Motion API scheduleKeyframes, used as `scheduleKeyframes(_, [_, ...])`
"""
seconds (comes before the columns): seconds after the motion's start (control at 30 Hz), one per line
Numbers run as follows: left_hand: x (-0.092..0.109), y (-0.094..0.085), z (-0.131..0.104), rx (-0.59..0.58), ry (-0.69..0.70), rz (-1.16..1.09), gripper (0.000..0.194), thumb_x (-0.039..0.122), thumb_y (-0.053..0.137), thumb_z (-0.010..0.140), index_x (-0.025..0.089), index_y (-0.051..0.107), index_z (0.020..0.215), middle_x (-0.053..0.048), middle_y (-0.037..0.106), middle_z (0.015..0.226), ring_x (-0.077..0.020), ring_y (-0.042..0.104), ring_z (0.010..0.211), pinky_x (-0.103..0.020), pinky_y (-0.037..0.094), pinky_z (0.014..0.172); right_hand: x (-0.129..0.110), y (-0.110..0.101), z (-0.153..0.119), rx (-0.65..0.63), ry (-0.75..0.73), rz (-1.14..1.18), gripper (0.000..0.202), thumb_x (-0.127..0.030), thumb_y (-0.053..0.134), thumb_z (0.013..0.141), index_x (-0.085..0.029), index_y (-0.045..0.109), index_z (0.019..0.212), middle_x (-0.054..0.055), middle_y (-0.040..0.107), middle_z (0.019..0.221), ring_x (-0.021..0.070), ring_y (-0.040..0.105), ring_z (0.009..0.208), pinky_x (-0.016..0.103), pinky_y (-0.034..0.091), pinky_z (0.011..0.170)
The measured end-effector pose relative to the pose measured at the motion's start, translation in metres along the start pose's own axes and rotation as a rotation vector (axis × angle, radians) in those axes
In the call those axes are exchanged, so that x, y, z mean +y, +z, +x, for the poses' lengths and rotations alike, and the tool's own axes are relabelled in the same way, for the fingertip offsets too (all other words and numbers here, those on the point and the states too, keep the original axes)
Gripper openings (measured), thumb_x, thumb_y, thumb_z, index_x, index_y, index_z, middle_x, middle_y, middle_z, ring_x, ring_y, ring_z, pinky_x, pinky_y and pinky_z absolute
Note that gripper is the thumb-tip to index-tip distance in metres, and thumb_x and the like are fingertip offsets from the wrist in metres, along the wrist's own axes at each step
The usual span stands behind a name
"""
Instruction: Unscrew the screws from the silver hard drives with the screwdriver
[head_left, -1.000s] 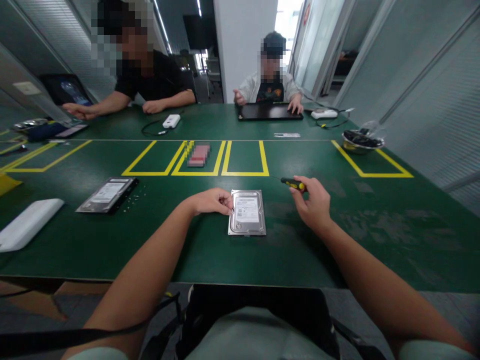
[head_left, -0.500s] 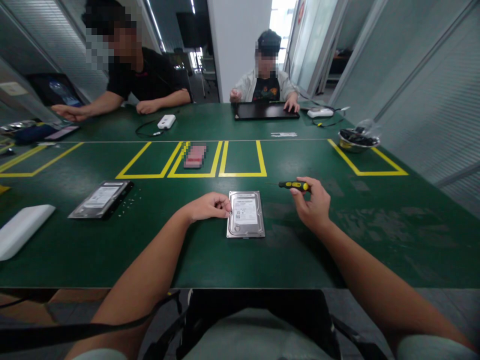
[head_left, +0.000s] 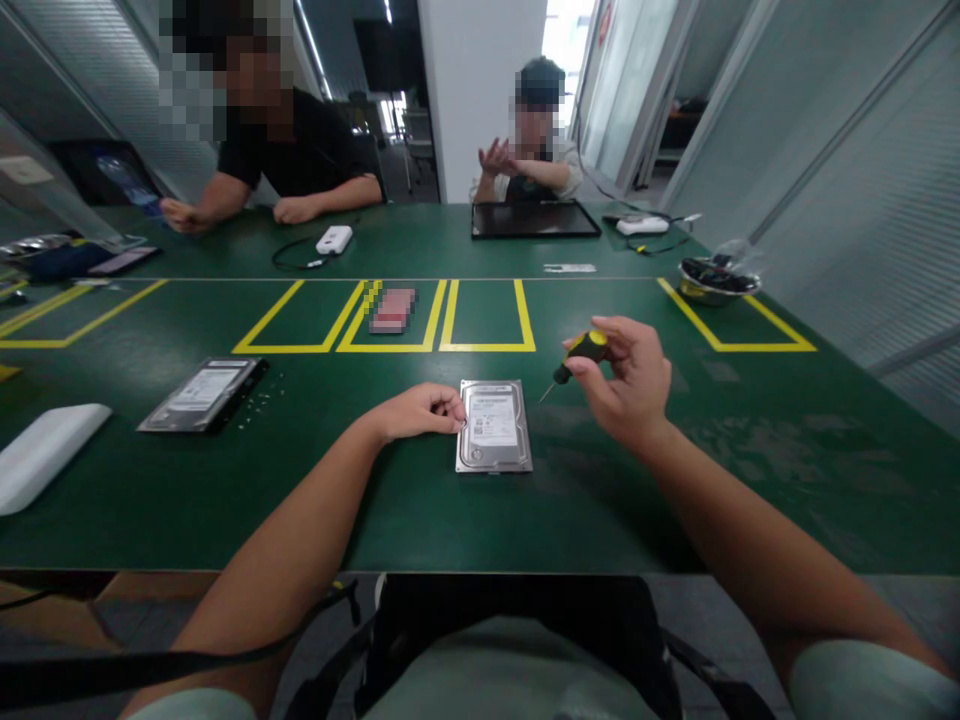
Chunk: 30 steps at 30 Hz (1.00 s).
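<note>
A silver hard drive with a white label lies flat on the green table in front of me. My left hand is closed, its curled fingertips gripping the drive's left edge. To the right of the drive, my right hand holds a yellow and black screwdriver by its handle. Its thin shaft tilts down and left, the tip just off the drive's right side and apart from it. A second hard drive rests farther left, with several tiny screws scattered beside it.
Yellow tape outlines mark the table, one with a blurred reddish packet. A metal bowl of dark items stands at right. A white case lies at far left. Two people sit opposite, a dark flat panel before one.
My right hand has raised and turned the screwdriver from level to pointing down-left. The left hand stays on the drive. Opposite, one person's hands have lifted off the dark panel.
</note>
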<state>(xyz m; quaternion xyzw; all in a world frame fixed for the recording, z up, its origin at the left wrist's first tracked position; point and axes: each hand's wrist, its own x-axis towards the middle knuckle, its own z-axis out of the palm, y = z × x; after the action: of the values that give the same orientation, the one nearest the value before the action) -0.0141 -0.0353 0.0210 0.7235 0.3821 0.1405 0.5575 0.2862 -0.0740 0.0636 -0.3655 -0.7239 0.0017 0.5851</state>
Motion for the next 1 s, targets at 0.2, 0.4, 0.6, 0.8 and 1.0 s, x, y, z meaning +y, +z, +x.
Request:
scheduleKeyframes(0.2, [-0.001,0.000,0.000,-0.017,0.019,-0.027,0.026,0.032,0.075,0.075,0.013,0.064,0.087,0.003,0.055,0.072,-0.0097,0.047,0.066,-0.023,0.033,0.061,-0.030,0.013,0.039,-0.058,-0.091,0.097,0.034,-0.035,0.070,0.084,-0.027,0.054,0.113,-0.002,0.064,0.098,0.0107,0.064,0.069,0.026,0.053,0.060])
scheduleKeyframes(0.4, [-0.001,0.000,0.000,-0.011,0.030,-0.007,0.026,0.034,0.075,0.076,0.013,0.063,0.086,0.003,0.053,0.070,-0.0096,0.045,0.064,-0.023,0.032,0.060,-0.056,0.023,0.062,-0.108,0.000,0.172,0.032,-0.039,0.064,0.090,-0.025,0.051,0.116,-0.005,0.058,0.082,0.0095,0.060,0.067,0.024,0.050,0.059])
scheduleKeyframes(0.6, [0.003,0.000,-0.001,-0.016,0.028,0.009,0.027,0.035,0.075,0.075,0.013,0.063,0.085,0.004,0.052,0.069,-0.0096,0.044,0.064,-0.023,0.032,0.059,-0.061,0.025,0.062,-0.200,0.048,0.067,0.030,-0.042,0.055,0.095,-0.026,0.048,0.120,-0.004,0.057,0.080,0.0123,0.060,0.065,0.027,0.051,0.059])
scheduleKeyframes(0.8, [0.007,-0.001,-0.002,0.001,0.036,0.042,0.025,0.033,0.074,0.075,0.013,0.063,0.083,0.002,0.054,0.070,-0.0104,0.046,0.065,-0.023,0.034,0.060,-0.057,0.034,0.056,-0.265,0.020,0.059,0.024,-0.037,0.057,0.094,-0.024,0.048,0.113,-0.002,0.057,0.084,0.0123,0.057,0.065,0.029,0.049,0.062])
scheduleKeyframes(1.0, [0.002,-0.002,-0.001,0.002,0.048,0.041,0.026,0.034,0.074,0.076,0.013,0.063,0.086,0.002,0.055,0.071,-0.0107,0.046,0.066,-0.023,0.035,0.062,-0.050,0.056,0.041,-0.291,-0.037,0.118,0.025,-0.034,0.058,0.092,-0.021,0.046,0.110,0.003,0.061,0.096,0.0151,0.061,0.078,0.029,0.049,0.070])
